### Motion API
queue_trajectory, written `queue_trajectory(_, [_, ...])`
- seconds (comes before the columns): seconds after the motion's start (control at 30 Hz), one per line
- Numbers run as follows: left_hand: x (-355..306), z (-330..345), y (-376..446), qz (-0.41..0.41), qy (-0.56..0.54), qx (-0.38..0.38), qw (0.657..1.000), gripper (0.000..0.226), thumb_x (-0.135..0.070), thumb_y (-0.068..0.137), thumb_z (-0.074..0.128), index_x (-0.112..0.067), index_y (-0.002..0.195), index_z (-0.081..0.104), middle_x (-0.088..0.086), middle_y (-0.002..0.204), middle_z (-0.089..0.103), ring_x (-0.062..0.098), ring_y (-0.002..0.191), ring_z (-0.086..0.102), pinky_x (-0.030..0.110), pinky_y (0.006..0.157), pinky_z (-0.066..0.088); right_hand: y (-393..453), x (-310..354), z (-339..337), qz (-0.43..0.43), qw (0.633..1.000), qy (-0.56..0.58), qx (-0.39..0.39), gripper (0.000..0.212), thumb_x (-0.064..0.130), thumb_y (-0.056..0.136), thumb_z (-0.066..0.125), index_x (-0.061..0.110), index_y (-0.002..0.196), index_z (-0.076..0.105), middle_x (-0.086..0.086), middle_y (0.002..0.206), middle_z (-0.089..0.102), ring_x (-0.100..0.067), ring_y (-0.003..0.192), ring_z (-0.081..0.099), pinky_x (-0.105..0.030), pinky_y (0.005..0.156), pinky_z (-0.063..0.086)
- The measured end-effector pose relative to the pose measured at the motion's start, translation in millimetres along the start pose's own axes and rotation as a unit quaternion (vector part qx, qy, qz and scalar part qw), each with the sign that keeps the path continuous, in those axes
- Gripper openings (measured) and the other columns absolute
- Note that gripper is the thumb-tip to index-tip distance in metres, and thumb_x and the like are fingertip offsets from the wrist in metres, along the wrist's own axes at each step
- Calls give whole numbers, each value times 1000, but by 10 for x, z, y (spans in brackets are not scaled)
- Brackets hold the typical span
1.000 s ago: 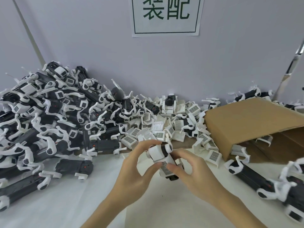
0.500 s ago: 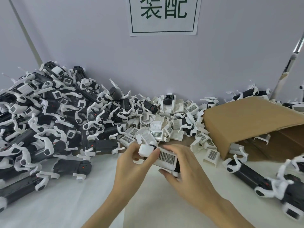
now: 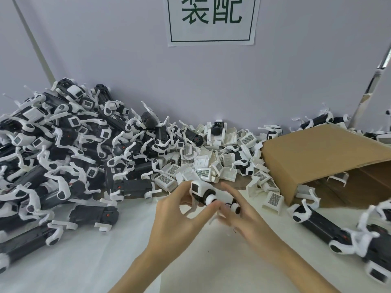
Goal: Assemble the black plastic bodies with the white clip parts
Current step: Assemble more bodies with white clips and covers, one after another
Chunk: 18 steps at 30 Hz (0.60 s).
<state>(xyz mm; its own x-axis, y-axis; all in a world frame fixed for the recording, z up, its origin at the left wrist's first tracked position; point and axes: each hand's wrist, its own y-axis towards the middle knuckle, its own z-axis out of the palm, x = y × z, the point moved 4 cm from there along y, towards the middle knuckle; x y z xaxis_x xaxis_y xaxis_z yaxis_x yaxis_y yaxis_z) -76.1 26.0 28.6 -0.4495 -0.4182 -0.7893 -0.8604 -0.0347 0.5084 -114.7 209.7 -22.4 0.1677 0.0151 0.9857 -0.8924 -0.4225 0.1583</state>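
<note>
A single assembly (image 3: 208, 194) is held above the white table surface (image 3: 88, 250), in front of the centre of the parts heaps; it consists of a black plastic body fitted with white parts: a white block with a dark square window at its far left end, a white round collar with a dark centre on its near side, and a second such collar at the right end. The left hand (image 3: 179, 216) is curled round the left end of the assembly, the thumb lying along the near side and the fingers wrapped behind; the grip is closed on the part. The right hand (image 3: 243, 218) is blurred; its fingers are extended rather than curled and are laid against the right end of the assembly; whether anything is pinched by them cannot be told.

To the left, a high heap of assembled units (image 3: 63, 149) is piled against the grey wall (image 3: 127, 60); each unit shows a black body with white curved clips. At the centre rear, loose white clip parts (image 3: 203, 163) with grilled faces are heaped. To the right, a cardboard box (image 3: 317, 157) lies on its side, opening toward the near right; further black-and-white units (image 3: 330, 229) lie in front of it. A paper sign (image 3: 211, 20) with green characters is fixed to the wall.
</note>
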Motion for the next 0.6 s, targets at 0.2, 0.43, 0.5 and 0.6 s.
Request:
queue_trajectory(0.2, [223,40,17,-145,-191,87,967,50,-65,99,59,-21,119,74,2,115,78,18,108,73,34,98,51,-7,120,-60,35,998,36,-32,53,59,88,73,14,116,75,-21,106,74,-38,99,75,-43,71,65])
queue_trajectory(0.43, [575,137,-41,-225,-274,8,935,60,-56,104,41,-12,120,78,13,112,80,28,105,77,42,97,54,3,237,-172,145,987,-24,-60,65,73,90,61,9,96,72,-18,85,77,-37,63,74,-28,42,47])
queue_trajectory(0.5, [619,91,-33,-199,-251,-23,947,60,-56,102,40,-12,118,77,15,108,79,31,100,77,43,91,56,105,347,-378,171,973,139,-71,73,66,93,61,0,123,67,-24,97,74,-36,70,74,-29,49,50])
queue_trajectory(0.6, [684,25,-13,-187,-232,-38,954,58,-52,102,43,-8,99,81,16,99,78,35,93,75,44,87,57,285,735,-775,28,866,495,-69,73,52,103,54,2,155,41,-22,138,60,-39,105,74,-36,71,65])
